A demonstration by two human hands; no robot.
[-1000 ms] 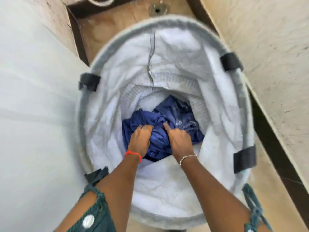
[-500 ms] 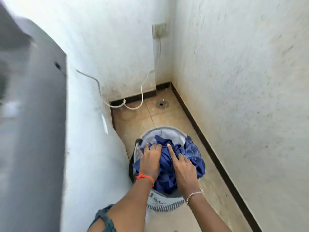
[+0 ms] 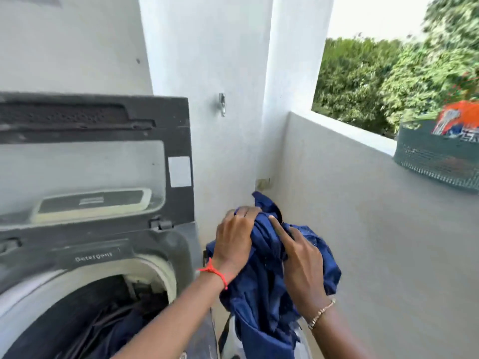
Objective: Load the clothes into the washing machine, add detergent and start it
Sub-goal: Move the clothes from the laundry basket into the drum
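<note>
A bundle of dark blue clothes (image 3: 267, 288) hangs in the air to the right of the top-loading washing machine (image 3: 90, 275). My left hand (image 3: 234, 238) grips the top of the bundle. My right hand (image 3: 300, 257) holds its right side with the index finger stretched out over the cloth. The machine's lid (image 3: 96, 161) stands raised, and dark clothes (image 3: 116, 330) lie inside the drum. A strip on the machine's rim reads "Detergent" (image 3: 93, 257). An orange detergent pack (image 3: 458, 123) sits in a green basket on the ledge at the right.
The green mesh basket (image 3: 438, 159) stands on the low wall's ledge (image 3: 350, 125). The white laundry hamper's rim (image 3: 302, 340) shows below the bundle. White walls close in the corner behind; a metal hook (image 3: 222, 104) is fixed there. Trees lie beyond the ledge.
Both hands have lifted the blue clothes out of the hamper, up to the level of the machine's top. My view has swung up from the floor to the open machine.
</note>
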